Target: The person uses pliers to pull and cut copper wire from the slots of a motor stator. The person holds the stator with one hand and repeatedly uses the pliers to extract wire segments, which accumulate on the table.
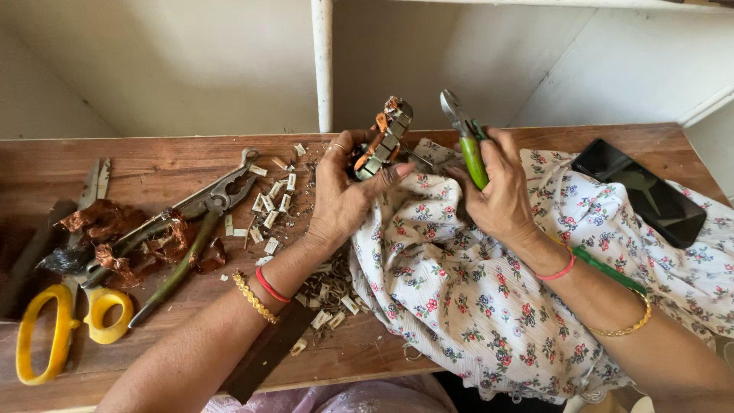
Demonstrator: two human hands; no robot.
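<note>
My left hand [345,191] grips a small motor armature [382,138] with a metal core and copper winding, held upright above the wooden table [153,164]. My right hand [501,183] is closed on green-handled cutting pliers [468,141], jaws pointing up and just right of the armature, not touching it. A white floral cloth [459,283] lies under both hands.
Large pliers [200,210] and yellow-handled scissors [61,321] lie at the left beside tangled copper wire [107,222]. Several small white insulation pieces [271,203] litter the middle. A black phone [642,191] rests at the right. A white post [323,65] stands behind.
</note>
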